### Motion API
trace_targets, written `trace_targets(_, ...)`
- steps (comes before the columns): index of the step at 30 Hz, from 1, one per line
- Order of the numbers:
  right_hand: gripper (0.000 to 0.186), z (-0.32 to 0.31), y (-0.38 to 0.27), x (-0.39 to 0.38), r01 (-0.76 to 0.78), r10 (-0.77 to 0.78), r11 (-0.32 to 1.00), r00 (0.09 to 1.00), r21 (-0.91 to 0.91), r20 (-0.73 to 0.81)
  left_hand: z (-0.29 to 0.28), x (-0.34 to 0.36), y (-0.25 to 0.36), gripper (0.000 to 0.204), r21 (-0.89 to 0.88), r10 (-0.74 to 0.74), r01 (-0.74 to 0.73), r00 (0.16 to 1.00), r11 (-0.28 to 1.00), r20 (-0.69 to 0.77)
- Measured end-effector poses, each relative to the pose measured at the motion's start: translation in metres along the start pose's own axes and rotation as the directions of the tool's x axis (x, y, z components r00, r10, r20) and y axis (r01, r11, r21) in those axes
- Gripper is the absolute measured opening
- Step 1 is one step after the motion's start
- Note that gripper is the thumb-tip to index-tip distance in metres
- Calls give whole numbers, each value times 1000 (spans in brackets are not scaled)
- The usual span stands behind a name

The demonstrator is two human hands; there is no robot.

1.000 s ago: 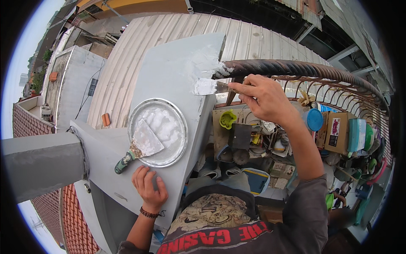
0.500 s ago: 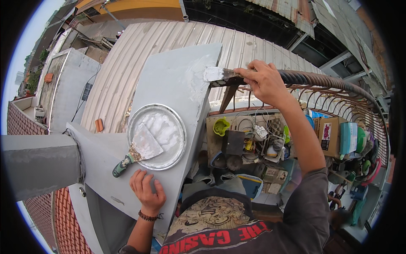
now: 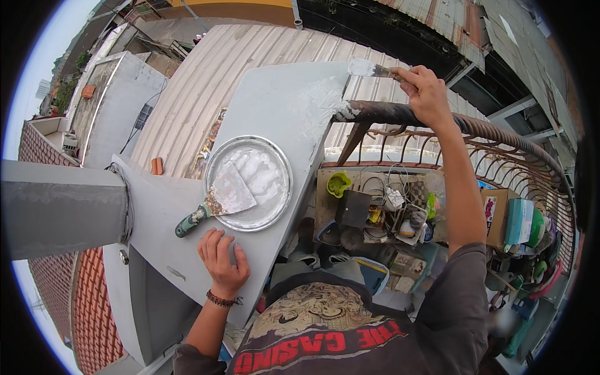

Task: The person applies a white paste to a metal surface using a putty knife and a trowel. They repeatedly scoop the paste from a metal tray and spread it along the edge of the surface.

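Note:
My right hand (image 3: pixel 425 94) grips a narrow putty knife (image 3: pixel 381 70), its blade loaded with white paste, at the upper corner of a pale grey panel (image 3: pixel 275 94). White smears mark the panel where it meets a dark twisted railing (image 3: pixel 381 112). My left hand (image 3: pixel 224 262) rests open on the panel's lower part, fingers loosely curved. Just above it lies a round metal lid (image 3: pixel 256 205) coated with white paste, with a wider scraper (image 3: pixel 228 190) lying across it, its green handle over the rim.
A grey beam (image 3: pixel 59 209) meets the panel at left. Corrugated roofing (image 3: pixel 181 112) lies beyond. Below the railing at right are a cluttered board with cables (image 3: pixel 337 200), a yellow-green cup (image 3: pixel 339 183), a cardboard box (image 3: pixel 494 219) and assorted containers.
My right hand has moved up and rightward with the putty knife, away from the railing joint. My left hand has stayed beside the lid as the view shifted slightly.

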State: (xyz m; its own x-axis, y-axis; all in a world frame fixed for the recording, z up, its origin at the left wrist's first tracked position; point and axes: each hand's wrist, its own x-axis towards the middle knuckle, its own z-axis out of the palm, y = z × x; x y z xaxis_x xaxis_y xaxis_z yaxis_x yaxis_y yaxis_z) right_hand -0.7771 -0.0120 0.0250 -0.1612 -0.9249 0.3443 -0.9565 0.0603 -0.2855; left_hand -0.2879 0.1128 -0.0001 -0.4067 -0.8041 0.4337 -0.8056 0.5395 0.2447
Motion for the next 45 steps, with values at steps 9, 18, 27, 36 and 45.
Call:
trace_targets(9, 42, -14, -108, -132, -663, -48, -77, 749, 745, 661, -18, 40, -60, 44, -65, -185, 182, 982, 981, -42)
trace_targets(18, 36, -28, -160, -208, -685, -163, -445, 695, 577, 700, -34, 90, -105, 77, -181, -90, 233, 815, 955, 572)
trace_targets(27, 31, -9, -227, -223, -631, 289, -203, 693, 749, 661, -14, 102, -119, 87, -480, -71, 392, 826, 785, 559)
trace_targets(36, 36, 67, -283, -178, -558, 680, 386, 710, 735, 183, -25, 82, -119, 34, -118, 34, 30, 866, 993, 499)
trace_targets(45, 28, 71, -283, -157, -617, 714, 252, 639, 745, 288, -13, 72, -145, 24, -260, 78, 26, 922, 965, 380)
